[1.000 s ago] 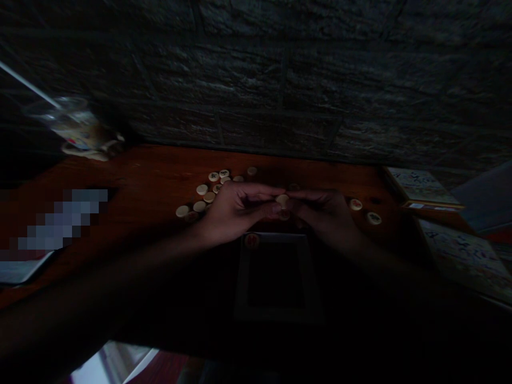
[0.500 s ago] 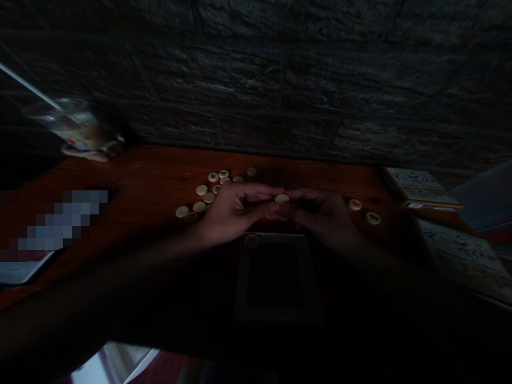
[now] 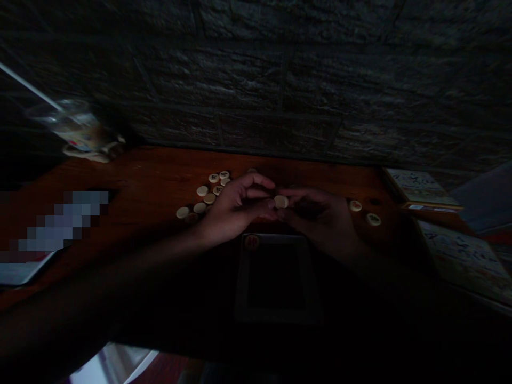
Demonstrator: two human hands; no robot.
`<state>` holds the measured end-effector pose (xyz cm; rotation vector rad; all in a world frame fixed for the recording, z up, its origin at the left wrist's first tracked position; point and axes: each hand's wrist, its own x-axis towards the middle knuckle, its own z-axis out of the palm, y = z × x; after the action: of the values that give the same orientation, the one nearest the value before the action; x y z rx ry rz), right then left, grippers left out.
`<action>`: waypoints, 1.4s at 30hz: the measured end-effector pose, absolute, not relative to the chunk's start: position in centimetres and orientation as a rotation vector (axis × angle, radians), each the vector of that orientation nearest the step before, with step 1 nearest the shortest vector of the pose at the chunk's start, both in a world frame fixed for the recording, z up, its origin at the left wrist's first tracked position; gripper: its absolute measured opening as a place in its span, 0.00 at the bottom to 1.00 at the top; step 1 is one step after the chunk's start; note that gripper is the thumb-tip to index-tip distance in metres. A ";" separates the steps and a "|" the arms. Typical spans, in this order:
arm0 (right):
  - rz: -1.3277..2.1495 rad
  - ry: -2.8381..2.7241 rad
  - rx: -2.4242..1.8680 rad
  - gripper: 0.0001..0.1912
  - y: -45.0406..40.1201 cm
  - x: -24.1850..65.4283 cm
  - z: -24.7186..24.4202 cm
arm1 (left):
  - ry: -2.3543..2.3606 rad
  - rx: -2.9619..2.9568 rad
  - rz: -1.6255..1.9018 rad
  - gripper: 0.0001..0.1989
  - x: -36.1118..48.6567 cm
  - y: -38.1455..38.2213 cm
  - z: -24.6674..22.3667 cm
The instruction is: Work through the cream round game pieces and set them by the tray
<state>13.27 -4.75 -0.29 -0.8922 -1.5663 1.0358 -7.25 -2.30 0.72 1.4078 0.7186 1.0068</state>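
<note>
A pale round game piece (image 3: pixel 280 201) is between my two hands at the middle of the view. My left hand (image 3: pixel 240 205) touches its left side with the thumb, the fingers curved above. My right hand (image 3: pixel 320 213) pinches it from the right. Several round pieces (image 3: pixel 202 190) lie on the wooden table beside my left hand, some with dark characters. Below my hands a piece with a red character (image 3: pixel 252 242) rests at the top left corner of a dark rectangular frame (image 3: pixel 276 314). Right of my right hand lie a red-marked piece (image 3: pixel 356 206) and a dark-marked one (image 3: pixel 373 219).
Two flat printed boxes (image 3: pixel 420 186) (image 3: pixel 464 256) lie at the right. A plastic cup with a straw (image 3: pixel 78 128) stands at the back left, and a pixelated flat object (image 3: pixel 60 224) lies at the left. The brick wall (image 3: pixel 256 80) borders the table's back.
The left fingers have lifted away from the right fingertips. The held piece has tilted so more of its flat face shows.
</note>
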 end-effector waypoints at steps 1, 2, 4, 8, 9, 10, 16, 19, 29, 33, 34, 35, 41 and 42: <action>1.020 -1.579 -0.896 0.16 -4.8 13.2 -0.3 | 0.722 1.411 1.006 0.18 -7.2 -2.4 0.8; 1.001 -1.592 -0.893 0.15 -4.9 13.2 -0.3 | 0.725 1.417 1.007 0.18 -7.2 -2.4 0.8; 0.972 -1.622 -0.881 0.14 -5.0 13.1 -0.2 | 0.720 1.428 1.008 0.16 -7.1 -2.6 1.0; 0.948 -1.671 -0.877 0.13 -5.1 13.2 -0.1 | 0.659 1.414 0.960 0.16 -7.0 -2.9 1.2; 0.928 -1.689 -0.875 0.13 -5.1 13.2 -0.1 | 0.644 1.408 0.944 0.17 -6.9 -2.9 1.2; 0.905 -1.706 -0.870 0.14 -5.1 13.2 -0.1 | 0.633 1.403 0.932 0.17 -6.9 -2.9 1.2; 0.783 -1.753 -0.861 0.15 -4.8 13.4 -0.2 | 0.634 1.386 0.922 0.19 -6.9 -3.0 1.3; 0.760 -1.759 -0.884 0.14 -4.8 13.3 -0.2 | 0.649 1.389 0.924 0.20 -6.9 -3.1 1.5; 0.811 -1.713 -0.932 0.12 -4.9 13.2 -0.6 | 0.729 1.498 0.997 0.19 -7.0 -2.7 1.1; 0.773 -1.767 -0.921 0.12 -4.9 13.3 -0.7 | 0.713 1.471 1.021 0.17 -7.0 -2.5 1.1; 0.770 -1.774 -0.915 0.12 -4.9 13.3 -0.6 | 0.711 1.469 1.024 0.16 -7.0 -2.5 1.1; 0.768 -1.777 -0.911 0.12 -5.0 13.3 -0.6 | 0.711 1.473 1.026 0.16 -7.0 -2.5 1.1; 0.739 -1.826 -0.941 0.10 -5.1 13.4 -0.5 | 0.734 1.601 1.019 0.14 -7.3 -2.5 1.1; 0.721 -1.847 -0.937 0.11 -5.2 13.5 -0.5 | 0.743 1.624 1.014 0.14 -7.4 -2.5 1.0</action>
<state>13.50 -5.17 -0.51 -0.9365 -1.8472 0.7213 -7.39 -2.49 1.04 1.6245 0.7432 1.0145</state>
